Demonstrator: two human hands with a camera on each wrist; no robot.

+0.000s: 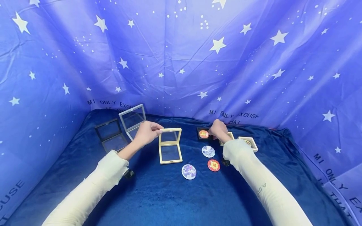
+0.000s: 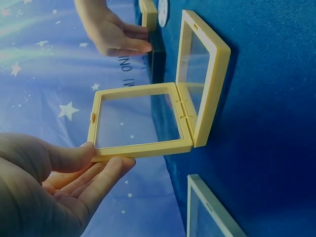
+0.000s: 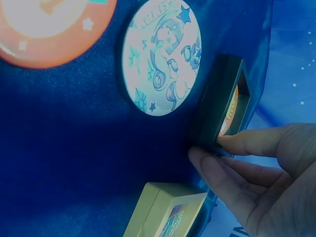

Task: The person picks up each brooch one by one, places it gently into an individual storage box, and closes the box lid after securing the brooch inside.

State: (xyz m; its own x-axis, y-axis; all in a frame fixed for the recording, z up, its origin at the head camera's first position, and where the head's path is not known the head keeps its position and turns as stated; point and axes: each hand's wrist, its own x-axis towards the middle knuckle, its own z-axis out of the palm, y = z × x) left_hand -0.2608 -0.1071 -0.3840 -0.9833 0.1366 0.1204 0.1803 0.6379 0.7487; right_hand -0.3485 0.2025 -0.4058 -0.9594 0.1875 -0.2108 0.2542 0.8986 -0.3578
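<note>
right hand [image 3: 279,192] pinches black frame [image 3: 215,103] — its grip clearest from right wrist

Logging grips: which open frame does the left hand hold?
The yellow frame: the left hand pinches its raised half. The open white frame and black frame aren't held.

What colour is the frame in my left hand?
Pale yellow; the frame shows best in the left wrist view.

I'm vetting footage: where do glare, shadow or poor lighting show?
Head view: brightly lit, detail on the red disc too small to make out; left wrist view: dimmer, pale streaks over the curtain, dark shadow beside the cream frame; right wrist view: glare washing out the red disc's middle and paling the white disc.
</note>
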